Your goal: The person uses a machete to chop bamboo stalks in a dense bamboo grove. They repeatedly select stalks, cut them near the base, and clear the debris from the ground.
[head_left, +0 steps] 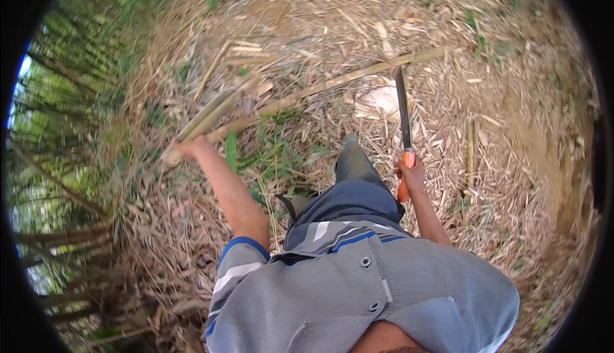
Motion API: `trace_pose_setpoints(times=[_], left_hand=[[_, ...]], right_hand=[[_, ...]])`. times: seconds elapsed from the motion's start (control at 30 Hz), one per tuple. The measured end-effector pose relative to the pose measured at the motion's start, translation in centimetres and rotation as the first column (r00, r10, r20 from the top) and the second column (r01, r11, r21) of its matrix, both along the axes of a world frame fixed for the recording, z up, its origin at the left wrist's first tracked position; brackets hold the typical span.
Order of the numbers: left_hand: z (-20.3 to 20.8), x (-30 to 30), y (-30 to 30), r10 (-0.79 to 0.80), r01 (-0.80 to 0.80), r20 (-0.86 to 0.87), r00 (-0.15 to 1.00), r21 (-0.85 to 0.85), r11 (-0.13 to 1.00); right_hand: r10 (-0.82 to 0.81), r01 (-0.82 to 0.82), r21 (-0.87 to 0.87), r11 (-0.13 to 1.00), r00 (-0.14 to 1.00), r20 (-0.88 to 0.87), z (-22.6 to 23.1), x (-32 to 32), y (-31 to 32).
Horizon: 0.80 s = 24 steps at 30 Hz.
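My right hand point(412, 174) is wrapped round the orange handle of a machete point(403, 106). Its long dark blade points away from me, with the tip over a long pale bamboo pole point(332, 84) that lies slanting across the ground. Out to the left, my left hand point(189, 148) is closed round the near end of a few split bamboo pieces point(216, 111). They slant up and to the right, and their far ends are blurred. The fingers of that hand are partly hidden.
Dry leaves and wood chips point(448, 116) cover the ground. A pale, flat patch point(384, 101) lies beside the blade. More cut pieces point(246, 52) lie farther off. Green shoots point(275, 145) grow before my boot point(355, 161). Bamboo stems point(57, 238) stand at the left.
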<state>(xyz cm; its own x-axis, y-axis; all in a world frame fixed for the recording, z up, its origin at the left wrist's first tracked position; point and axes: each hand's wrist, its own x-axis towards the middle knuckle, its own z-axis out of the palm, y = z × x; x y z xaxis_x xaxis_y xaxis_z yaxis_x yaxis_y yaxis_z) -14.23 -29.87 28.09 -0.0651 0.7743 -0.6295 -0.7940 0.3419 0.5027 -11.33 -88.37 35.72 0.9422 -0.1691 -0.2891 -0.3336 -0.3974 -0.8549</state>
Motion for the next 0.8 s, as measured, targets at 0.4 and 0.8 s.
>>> trace_pose_setpoints(times=[0.4,0.8], left_hand=[[-7.7,13.5,-1.8,-0.647,0.741,-0.436,0.625,0.071,0.668],[-12.2,31.5,-47.0,-0.224,0.664,-0.673,-0.705,-0.515,-0.542]], right_hand=[[-0.181,0.218,0.09,0.972,0.935,-0.306,-5.8,7.4,-9.9],[0.15,-0.287,-0.182,0.94,0.831,-0.535,-10.5,36.5,-23.7]])
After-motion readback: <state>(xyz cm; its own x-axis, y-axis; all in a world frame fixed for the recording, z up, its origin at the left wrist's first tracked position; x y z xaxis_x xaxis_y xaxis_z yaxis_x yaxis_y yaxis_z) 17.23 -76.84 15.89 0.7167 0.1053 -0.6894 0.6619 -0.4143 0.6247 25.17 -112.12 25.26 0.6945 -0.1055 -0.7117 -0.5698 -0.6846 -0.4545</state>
